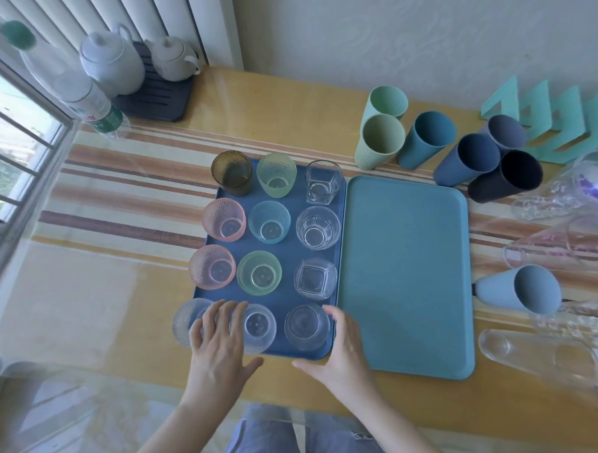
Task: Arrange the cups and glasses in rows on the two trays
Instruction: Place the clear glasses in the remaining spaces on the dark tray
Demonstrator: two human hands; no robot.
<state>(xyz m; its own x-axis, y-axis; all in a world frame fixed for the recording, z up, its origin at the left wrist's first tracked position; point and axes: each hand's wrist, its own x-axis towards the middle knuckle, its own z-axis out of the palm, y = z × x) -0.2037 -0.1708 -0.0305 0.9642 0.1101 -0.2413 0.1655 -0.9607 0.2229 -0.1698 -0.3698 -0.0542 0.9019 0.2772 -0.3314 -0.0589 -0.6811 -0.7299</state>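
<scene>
Dark blue tray (287, 257): centre of frame, long axis running from the lower edge toward the top, leaning slightly right. Teal tray (404, 273): just beside it on the right, long sides parallel, nothing on it.

Count on the dark blue tray: twelve glasses, four rows of three, all upright with mouths up.
- Top row: brown glass (232, 172), green glass (276, 174), clear square glass (323, 182).
- The two middle rows hold two pink, one teal, one green and two clear.
- Bottom row: three clear.

Left hand (217, 346): fingers straight and spread wide, lying over the rims of the lower-left and lower-middle glasses, gripping nothing. Right hand (340, 347): relaxed and uncurled along the tray's lower right corner, fingertips beside the lower-right clear glass (307, 327), holding nothing.

Off the trays: seven plastic tumblers, mouths toward the camera. Six are grouped above the teal tray: two pale green tumblers (383, 140), then teal, blue, grey-purple and near-black. One light blue tumbler (520, 293) sits to the tray's right. Several clear tall glasses (536, 356) crowd the right edge, too blurred to count.

Surroundings: two white teapots (112, 59) on a dark slatted stand and a plastic bottle (79, 88) in the upper left, and a teal zigzag rack (560, 126) in the upper right.
</scene>
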